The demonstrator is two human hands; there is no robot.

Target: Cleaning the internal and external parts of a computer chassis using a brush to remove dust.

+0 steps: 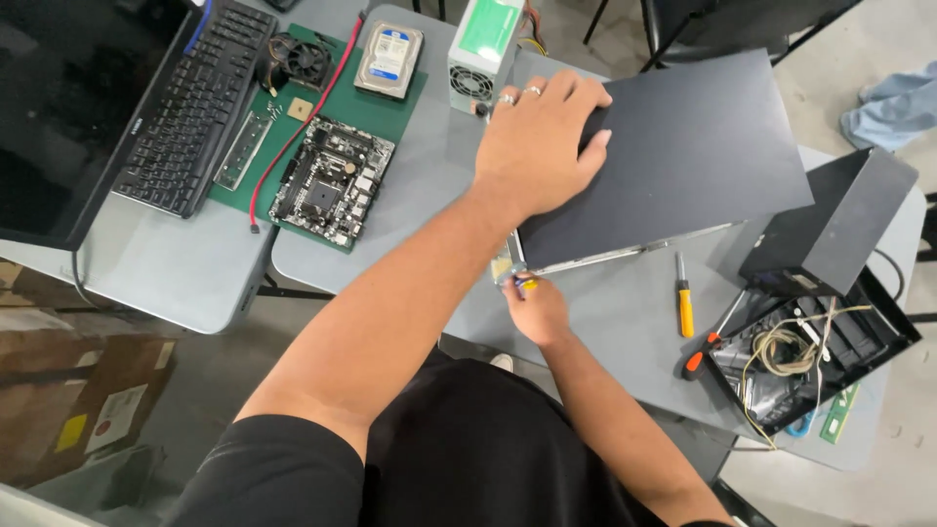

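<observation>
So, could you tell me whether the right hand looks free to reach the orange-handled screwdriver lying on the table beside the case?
Probably yes. The orange-handled screwdriver lies in the open on the grey table, with nothing between it and the right hand, though that hand is busy at the black case corner.

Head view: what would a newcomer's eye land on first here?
First, the large dark computer case lying flat mid-table, with the left hand spread on its near corner and the right hand pinching something small and yellow-tipped at its lower edge. Next, the green mat at upper left carrying a motherboard, a hard drive and a cooling fan. An orange-handled screwdriver lies right of the hands.
</observation>
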